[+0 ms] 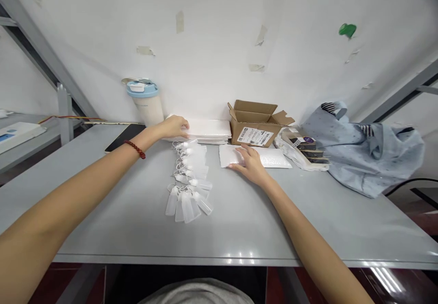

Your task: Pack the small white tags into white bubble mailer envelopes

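Note:
My left hand (174, 127), with a red bead bracelet (134, 149) on the wrist, is at the left end of a stack of white mailers (208, 129). Its thumb and fingers are a little apart, and nothing shows between them. My right hand (251, 163) rests on a single white bubble mailer (275, 158), fingers spread. Between my arms lies a row of small translucent plastic pieces (196, 160) with white tops and cord loops. At its near end, several similar pieces (186, 206) fan out on the grey table (137, 226).
Behind the mailer stands an open cardboard box (255, 123). Dark packets in white plastic (308, 149) and a light blue cloth bag (369, 153) lie to the right. A cup with a blue lid (147, 103) stands at the back left, beside a flat black device (125, 137).

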Tool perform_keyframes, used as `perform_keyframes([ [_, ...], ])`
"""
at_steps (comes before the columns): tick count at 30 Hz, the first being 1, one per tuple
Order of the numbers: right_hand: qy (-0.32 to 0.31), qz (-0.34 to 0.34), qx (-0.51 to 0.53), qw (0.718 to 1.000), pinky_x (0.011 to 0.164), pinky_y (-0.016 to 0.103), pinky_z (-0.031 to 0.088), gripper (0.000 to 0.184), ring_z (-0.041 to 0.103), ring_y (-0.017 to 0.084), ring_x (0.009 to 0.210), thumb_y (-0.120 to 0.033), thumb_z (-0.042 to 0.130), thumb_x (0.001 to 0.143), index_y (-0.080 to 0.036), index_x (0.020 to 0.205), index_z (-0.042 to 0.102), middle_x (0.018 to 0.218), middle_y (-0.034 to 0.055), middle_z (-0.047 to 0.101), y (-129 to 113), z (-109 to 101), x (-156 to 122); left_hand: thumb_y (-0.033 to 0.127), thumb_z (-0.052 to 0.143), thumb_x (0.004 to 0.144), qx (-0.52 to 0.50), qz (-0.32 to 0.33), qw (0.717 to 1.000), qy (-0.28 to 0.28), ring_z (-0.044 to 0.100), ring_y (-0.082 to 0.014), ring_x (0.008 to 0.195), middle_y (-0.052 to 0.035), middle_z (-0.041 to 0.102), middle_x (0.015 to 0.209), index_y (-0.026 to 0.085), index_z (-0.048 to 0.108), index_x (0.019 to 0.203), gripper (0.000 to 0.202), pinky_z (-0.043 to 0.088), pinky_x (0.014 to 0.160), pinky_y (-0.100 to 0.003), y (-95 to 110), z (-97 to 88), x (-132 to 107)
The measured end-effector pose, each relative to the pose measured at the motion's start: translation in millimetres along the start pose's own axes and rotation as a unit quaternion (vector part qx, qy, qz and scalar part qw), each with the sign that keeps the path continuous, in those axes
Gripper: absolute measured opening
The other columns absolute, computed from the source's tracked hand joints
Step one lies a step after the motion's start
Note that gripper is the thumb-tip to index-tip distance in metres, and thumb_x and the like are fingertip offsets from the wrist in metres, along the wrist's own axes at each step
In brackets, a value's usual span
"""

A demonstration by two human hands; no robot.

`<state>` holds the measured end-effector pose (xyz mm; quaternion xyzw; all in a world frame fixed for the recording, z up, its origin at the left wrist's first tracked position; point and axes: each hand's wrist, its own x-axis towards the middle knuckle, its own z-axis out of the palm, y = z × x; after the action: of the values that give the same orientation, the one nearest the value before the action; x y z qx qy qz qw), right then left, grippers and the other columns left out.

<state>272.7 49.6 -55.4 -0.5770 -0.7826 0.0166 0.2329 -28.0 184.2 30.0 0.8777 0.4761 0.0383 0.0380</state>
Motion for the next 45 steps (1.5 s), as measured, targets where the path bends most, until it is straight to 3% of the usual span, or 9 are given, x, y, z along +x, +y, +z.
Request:
perform_keyframes([
  [13, 0.124, -0.052, -0.008, 0.991, 0.098, 0.047, 0.041, 0.036, 0.051, 0.027, 0.119, -0.042, 0.047, 0.092, -0.017, 0.117, 0.056, 0.124, 0.0167, 0.057, -23.8, -16.0, -7.6, 0.015, 0.044, 0.078, 0.068, 0.029, 0.997, 0.023, 0.061, -0.0242, 0.105, -0.0098, 0.069, 0.115, 0.015, 0.067, 0.115, 0.044, 0.042, 0.09, -0.029, 6.7, -0.8, -7.6],
  [17, 0.192, -0.065, -0.012, 0.979, 0.098, 0.047, 0.041, 0.04, 0.05, 0.027, 0.12, -0.039, 0.046, 0.093, -0.016, 0.126, 0.048, 0.125, 0.0178, 0.056, -28.4, -21.9, -8.5, 0.015, 0.036, 0.086, 0.08, 0.008, 0.991, 0.109, 0.06, -0.0265, 0.109, -0.0105, 0.067, 0.119, 0.016, 0.067, 0.117, 0.043, 0.043, 0.088, -0.034, 9.8, -12.6, -24.4],
  [21, 0.258, -0.098, -0.081, 0.958, 0.103, 0.05, 0.037, 0.064, 0.039, 0.03, 0.132, -0.044, 0.049, 0.091, -0.011, 0.142, 0.029, 0.138, 0.0242, 0.045, -42.7, -31.2, -10.8, 0.018, 0.031, 0.093, 0.11, 0.088, 0.966, 0.215, 0.061, -0.024, 0.106, -0.0099, 0.068, 0.116, 0.017, 0.07, 0.108, 0.041, 0.045, 0.089, -0.036, 26.4, -21.6, -56.3],
  [24, 0.217, -0.107, -0.162, 0.957, 0.107, 0.055, 0.03, 0.069, 0.033, 0.034, 0.137, -0.043, 0.049, 0.091, -0.007, 0.145, 0.025, 0.142, 0.0255, 0.042, -62.4, -31.3, -15.1, 0.02, 0.036, 0.095, 0.089, 0.166, 0.936, 0.298, 0.063, -0.0241, 0.104, -0.0127, 0.07, 0.11, 0.018, 0.07, 0.103, 0.036, 0.046, 0.089, -0.04, 55.2, -14.8, -81.1],
  [29, 0.171, -0.07, -0.205, 0.961, 0.104, 0.052, 0.034, 0.057, 0.039, 0.031, 0.135, -0.008, 0.034, 0.089, -0.011, 0.145, 0.03, 0.142, 0.0219, 0.044, -79.2, -18.9, -19.9, 0.017, 0.046, 0.093, -0.03, 0.265, 0.911, 0.315, 0.063, -0.0239, 0.107, -0.011, 0.07, 0.11, 0.023, 0.069, 0.1, 0.024, 0.047, 0.089, -0.043, 97.8, 13.1, -107.0],
  [34, 0.138, -0.077, -0.209, 0.965, 0.103, 0.055, 0.035, 0.061, 0.039, 0.031, 0.135, 0.002, 0.025, 0.087, -0.013, 0.145, 0.03, 0.143, 0.0225, 0.043, -66.7, -19.7, -20.0, 0.028, 0.057, 0.087, -0.141, 0.106, 0.885, 0.432, 0.057, -0.0266, 0.116, -0.01, 0.066, 0.12, 0.021, 0.069, 0.102, 0.02, 0.042, 0.099, -0.046, 92.3, 17.1, -118.5],
  [36, 0.135, -0.086, -0.209, 0.965, 0.104, 0.058, 0.032, 0.062, 0.035, 0.031, 0.137, 0.003, 0.024, 0.087, -0.015, 0.146, 0.028, 0.145, 0.0224, 0.04, -64.1, -22.3, -20.5, 0.034, 0.057, 0.086, -0.286, 0.015, 0.877, 0.387, 0.061, -0.0257, 0.108, -0.0118, 0.068, 0.115, 0.018, 0.066, 0.111, 0.031, 0.049, 0.091, -0.042, 82.7, 10.4, -119.8],
  [40, 0.144, -0.099, -0.191, 0.966, 0.105, 0.059, 0.029, 0.07, 0.028, 0.03, 0.141, 0.003, 0.027, 0.084, -0.019, 0.149, 0.017, 0.147, 0.0221, 0.036, -69.8, -25.1, -23.0, 0.036, 0.063, 0.079, -0.569, -0.041, 0.812, 0.122, 0.068, -0.0231, 0.086, -0.011, 0.073, 0.093, 0.013, 0.067, 0.109, 0.038, 0.056, 0.074, -0.035, 70.3, 1.0, -119.1],
  [45, 0.098, -0.153, -0.127, 0.975, 0.103, 0.064, 0.025, 0.084, 0.016, 0.04, 0.141, -0.025, 0.054, 0.077, -0.017, 0.148, 0.008, 0.152, 0.0237, 0.018, -86.7, -28.9, -29.8, 0.029, 0.071, 0.069, -0.635, -0.027, 0.772, 0.004, 0.068, -0.0187, 0.074, -0.0063, 0.072, 0.08, 0.014, 0.069, 0.086, 0.023, 0.055, 0.064, -0.029, 88.7, 7.8, -120.1],
])
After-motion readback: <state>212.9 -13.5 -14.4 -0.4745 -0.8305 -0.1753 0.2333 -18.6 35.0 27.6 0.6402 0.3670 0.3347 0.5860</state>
